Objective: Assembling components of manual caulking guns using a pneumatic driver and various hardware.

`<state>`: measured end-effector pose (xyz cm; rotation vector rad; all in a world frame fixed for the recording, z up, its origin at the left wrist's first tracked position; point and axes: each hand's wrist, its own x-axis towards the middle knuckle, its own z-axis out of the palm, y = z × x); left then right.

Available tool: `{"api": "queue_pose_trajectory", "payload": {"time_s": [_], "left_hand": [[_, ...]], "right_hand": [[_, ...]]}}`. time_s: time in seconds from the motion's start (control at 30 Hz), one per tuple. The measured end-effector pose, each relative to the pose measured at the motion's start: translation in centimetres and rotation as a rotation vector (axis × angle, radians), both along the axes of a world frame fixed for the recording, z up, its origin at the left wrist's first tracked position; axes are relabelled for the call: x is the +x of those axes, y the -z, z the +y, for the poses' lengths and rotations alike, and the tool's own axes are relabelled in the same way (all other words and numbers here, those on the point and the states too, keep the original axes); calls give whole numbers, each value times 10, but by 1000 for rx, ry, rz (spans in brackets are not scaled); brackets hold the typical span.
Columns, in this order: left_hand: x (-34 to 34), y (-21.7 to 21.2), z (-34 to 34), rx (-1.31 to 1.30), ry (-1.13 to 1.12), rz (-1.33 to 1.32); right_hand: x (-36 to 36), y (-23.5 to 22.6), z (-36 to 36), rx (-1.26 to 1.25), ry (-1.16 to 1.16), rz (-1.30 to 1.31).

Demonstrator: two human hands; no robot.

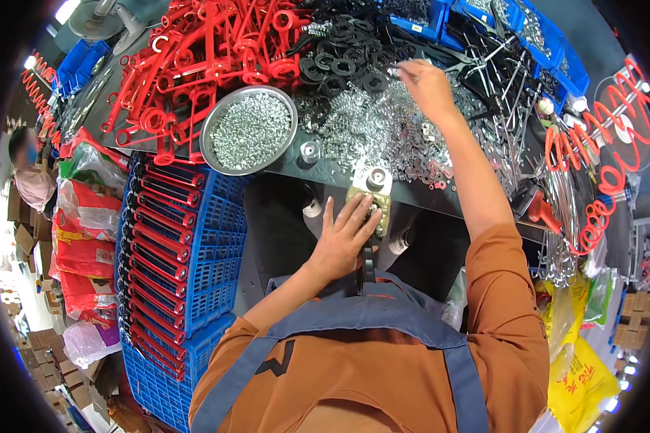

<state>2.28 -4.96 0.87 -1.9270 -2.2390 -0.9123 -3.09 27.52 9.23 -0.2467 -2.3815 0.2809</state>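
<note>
My left hand [341, 242] lies with its fingers stretched out over a brass-coloured metal fixture [383, 216] at the table's near edge. A round metal piece with a dark centre [375, 177] sits on the fixture's far end, just beyond my fingertips. Further off, my right hand [427, 88] reaches over the heap of small silver metal parts [372, 123], its fingers pinched together. What the fingertips hold, if anything, is too small to make out. Black rings [343, 65] are piled left of that hand.
A round metal bowl of small silver pieces [249, 130] stands left of the heap. Behind it lie many red-handled tools [217, 50]. Blue crates [213, 245] with rows of red handles stand at my left. Blue bins [549, 43] and a red coiled hose [610, 177] are at the right.
</note>
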Motion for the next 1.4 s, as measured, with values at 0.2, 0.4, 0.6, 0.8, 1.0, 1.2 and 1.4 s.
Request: {"api": "queue_pose_trajectory", "payload": {"time_s": [0.2,0.4,0.6,0.8,1.0,1.2,1.4], "left_hand": [[-16,8,-24,453,93,-637],[-13,4,1,378,13,-211],[-15,3,3,366,-49,-92],[-18,6,2,397,-87,46],[-16,0,4,322,-21,-97],[-25,7,-4,207,75,-108],[-28,-23,-2,7,111,14]], "right_hand": [[104,-41,-97,-1013,-480,-609],[116,33,-136,-802,-498,-380],[143,55,-170,-826,-71,-111],[137,66,-182,-783,-51,30],[134,71,-177,-628,14,36],[134,76,-175,-616,39,16],[172,63,-90,-324,374,95]]}}
